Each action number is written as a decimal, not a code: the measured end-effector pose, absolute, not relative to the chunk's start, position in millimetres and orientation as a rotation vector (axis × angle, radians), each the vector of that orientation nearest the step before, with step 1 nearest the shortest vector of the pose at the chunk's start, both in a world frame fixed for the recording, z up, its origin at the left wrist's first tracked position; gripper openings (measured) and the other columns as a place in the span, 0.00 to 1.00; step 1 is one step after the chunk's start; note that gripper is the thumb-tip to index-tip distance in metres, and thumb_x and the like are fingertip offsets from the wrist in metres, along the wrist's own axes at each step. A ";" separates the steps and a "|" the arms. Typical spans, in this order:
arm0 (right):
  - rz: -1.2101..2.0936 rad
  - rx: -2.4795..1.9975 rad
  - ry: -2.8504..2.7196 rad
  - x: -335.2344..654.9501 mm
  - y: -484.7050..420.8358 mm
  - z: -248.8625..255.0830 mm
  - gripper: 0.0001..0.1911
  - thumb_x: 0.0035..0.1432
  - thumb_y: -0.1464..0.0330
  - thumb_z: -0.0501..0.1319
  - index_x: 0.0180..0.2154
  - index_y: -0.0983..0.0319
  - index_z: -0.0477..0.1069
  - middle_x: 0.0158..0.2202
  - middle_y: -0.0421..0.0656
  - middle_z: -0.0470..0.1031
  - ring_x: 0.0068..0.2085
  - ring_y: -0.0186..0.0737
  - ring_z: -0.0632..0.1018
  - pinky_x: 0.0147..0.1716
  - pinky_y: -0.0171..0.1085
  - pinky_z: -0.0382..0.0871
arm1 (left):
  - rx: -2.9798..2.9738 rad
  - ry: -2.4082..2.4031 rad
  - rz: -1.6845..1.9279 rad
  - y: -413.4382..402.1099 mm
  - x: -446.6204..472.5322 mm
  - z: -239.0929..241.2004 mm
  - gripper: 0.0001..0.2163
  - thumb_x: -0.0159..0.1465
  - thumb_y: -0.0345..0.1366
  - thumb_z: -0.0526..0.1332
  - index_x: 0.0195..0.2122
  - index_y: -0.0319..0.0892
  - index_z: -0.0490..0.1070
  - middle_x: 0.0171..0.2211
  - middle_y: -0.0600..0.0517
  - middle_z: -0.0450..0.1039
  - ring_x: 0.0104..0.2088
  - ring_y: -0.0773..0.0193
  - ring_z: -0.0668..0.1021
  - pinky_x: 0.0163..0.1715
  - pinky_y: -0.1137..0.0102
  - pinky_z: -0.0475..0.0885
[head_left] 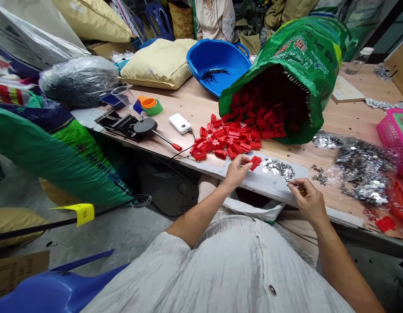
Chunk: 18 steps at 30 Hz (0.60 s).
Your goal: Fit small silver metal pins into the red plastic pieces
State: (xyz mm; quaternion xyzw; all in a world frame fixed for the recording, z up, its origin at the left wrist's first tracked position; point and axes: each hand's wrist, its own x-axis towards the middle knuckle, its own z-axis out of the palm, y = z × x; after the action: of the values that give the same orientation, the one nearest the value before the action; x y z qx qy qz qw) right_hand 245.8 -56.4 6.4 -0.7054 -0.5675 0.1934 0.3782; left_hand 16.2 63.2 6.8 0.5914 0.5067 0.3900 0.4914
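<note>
My left hand (236, 173) pinches a small red plastic part (255, 163) between thumb and fingers, just above the front edge of the table. To its right, a pile of small shiny metal pieces (280, 168) lies on a grey strip. My right hand (308, 201) is closed at the near right end of that pile. In it is a small tool with a yellow-brown handle (302, 190); its thin tip is hard to make out. Behind my left hand, a heap of similar red parts (229, 139) spills from a green sack (306, 56) lying on its side.
A black lever device (123, 124), a white power bank (180, 123) and tape rolls (151, 105) are at left. Behind them stand a blue basin (221, 65) and a cream sack (159, 63). Bagged metal parts (364, 169) and a pink basket (392, 134) occupy the right.
</note>
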 end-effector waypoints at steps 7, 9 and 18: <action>0.566 -1.627 -1.470 219.7 -53.0 25.1 0.12 0.62 0.57 0.59 0.39 0.58 0.72 0.28 0.40 0.74 0.24 0.34 0.67 0.26 0.35 0.64 | 0.527 0.622 0.668 27.4 9.8 24.0 0.23 0.58 0.30 0.67 0.54 0.44 0.65 0.39 0.50 0.77 0.32 0.65 0.82 0.33 0.74 0.76; 0.551 -1.609 -1.496 214.4 -52.1 30.4 0.12 0.63 0.57 0.58 0.38 0.58 0.73 0.26 0.39 0.72 0.23 0.34 0.67 0.26 0.35 0.64 | 0.476 0.617 0.675 22.0 8.6 25.8 0.18 0.61 0.30 0.65 0.52 0.43 0.67 0.40 0.50 0.77 0.32 0.66 0.82 0.36 0.73 0.77; 0.476 -1.425 -1.700 203.3 -42.9 40.0 0.06 0.64 0.63 0.58 0.39 0.56 0.73 0.36 0.43 0.78 0.34 0.39 0.77 0.34 0.39 0.71 | 0.487 0.590 0.564 9.1 6.0 26.7 0.11 0.66 0.37 0.61 0.45 0.37 0.67 0.41 0.42 0.78 0.28 0.68 0.82 0.24 0.81 0.73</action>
State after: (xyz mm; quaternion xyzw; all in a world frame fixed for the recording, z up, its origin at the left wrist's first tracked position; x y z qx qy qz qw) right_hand 203.3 -42.9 40.0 -0.5692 -0.6791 0.1902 0.4227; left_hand 6.0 9.1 26.7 0.2344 0.2839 0.2715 0.8892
